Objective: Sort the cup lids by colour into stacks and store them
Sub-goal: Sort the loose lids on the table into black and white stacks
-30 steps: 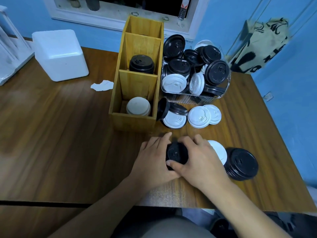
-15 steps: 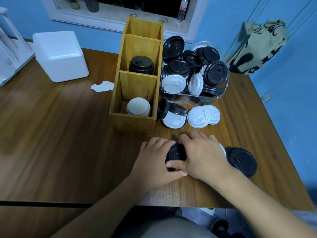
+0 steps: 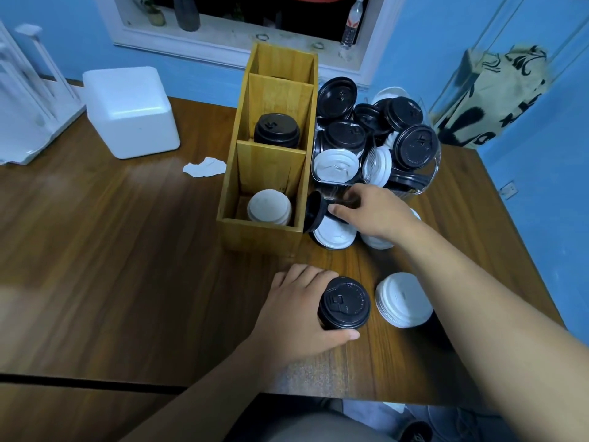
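The right hand [image 3: 376, 212] has left the black stack [image 3: 344, 303] and reached the loose lids [image 3: 334, 234] at twelve o'clock from it. Whether it pinches one yet I cannot tell. The left hand [image 3: 296, 307] alone grips that stack, so stacking goes on. The wooden box [image 3: 261, 234] holds white lids [image 3: 269, 207] nearest and black lids [image 3: 276, 130] in the middle. The clear bin [image 3: 434, 169], at its three o'clock, is heaped with both.

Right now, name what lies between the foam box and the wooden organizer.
A crumpled white paper scrap on the table, between foam box and wooden organizer; head view.
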A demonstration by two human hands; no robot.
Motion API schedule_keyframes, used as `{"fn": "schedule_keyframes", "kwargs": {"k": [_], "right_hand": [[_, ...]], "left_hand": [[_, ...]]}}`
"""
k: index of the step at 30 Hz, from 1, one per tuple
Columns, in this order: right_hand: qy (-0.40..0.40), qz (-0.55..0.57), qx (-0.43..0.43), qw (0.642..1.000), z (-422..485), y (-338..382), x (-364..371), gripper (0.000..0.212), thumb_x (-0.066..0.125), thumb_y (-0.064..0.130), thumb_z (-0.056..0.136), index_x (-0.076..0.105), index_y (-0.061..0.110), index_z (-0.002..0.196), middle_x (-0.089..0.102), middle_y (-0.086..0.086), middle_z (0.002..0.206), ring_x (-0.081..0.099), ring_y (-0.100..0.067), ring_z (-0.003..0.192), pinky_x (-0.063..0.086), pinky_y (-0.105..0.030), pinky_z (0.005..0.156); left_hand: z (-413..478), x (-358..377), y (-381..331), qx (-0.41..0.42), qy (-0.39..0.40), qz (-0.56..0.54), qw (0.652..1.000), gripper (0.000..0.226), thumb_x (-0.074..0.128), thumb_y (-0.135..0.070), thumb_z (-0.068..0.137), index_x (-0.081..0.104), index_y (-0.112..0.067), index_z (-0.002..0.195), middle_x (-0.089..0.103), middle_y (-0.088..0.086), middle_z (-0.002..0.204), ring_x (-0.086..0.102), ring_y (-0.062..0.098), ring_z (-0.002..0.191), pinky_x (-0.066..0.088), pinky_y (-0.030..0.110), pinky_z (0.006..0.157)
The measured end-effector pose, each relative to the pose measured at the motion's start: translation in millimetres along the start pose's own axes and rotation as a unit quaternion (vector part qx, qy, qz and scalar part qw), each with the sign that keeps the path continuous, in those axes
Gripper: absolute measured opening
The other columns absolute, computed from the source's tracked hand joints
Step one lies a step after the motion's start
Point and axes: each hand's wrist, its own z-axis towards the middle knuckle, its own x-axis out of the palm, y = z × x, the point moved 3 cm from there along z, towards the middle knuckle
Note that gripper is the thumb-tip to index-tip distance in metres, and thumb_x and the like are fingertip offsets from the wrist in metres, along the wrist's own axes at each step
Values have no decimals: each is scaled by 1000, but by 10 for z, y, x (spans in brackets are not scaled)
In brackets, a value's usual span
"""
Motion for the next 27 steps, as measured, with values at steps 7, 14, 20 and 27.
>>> {"fn": "schedule_keyframes", "kwargs": {"k": [7, 14, 20, 27], "right_hand": [[-52, 116, 10, 992, -168, -152, -86, 47, 81, 58, 72, 57, 30, 102, 65, 16, 95, 62, -10, 88, 51, -35, 78], [-28, 160, -132, 978, -1169, -297, -68, 49, 88, 41, 69, 64, 41, 112, 64, 21, 112, 58, -1, 105, 47, -24, 92], [14, 81, -258, 963, -1431, -301, 307, 61, 72, 55, 79, 64, 28, 132, 56, 18, 138, 47, -4, 127, 35, -20, 109], [16, 53, -271, 961, -1406, -309, 462, 54, 78, 38, 83, 65, 28, 135, 52, 13, 143, 44, -8, 128, 33, -19, 107]], "left_hand": [[-1, -6, 8, -3, 2, -3, 1000, 91, 60, -87, 64, 43, -38, 139, 45, -26, 136, 33, 0, 131, 30, 32, 110], [16, -14, 8, -19, 0, -21, 1000, 102, 66, -84, 61, 33, -37, 146, 45, -24, 137, 34, 1, 131, 30, 33, 110], [2, 3, 6, -20, 1, -15, 1000, 111, 67, -84, 61, 30, -31, 151, 47, -19, 138, 34, 4, 133, 30, 35, 110], [5, 10, 9, -12, 8, -5, 1000, 110, 67, -82, 62, 29, -30, 151, 46, -19, 140, 34, 4, 133, 28, 33, 110]]}}
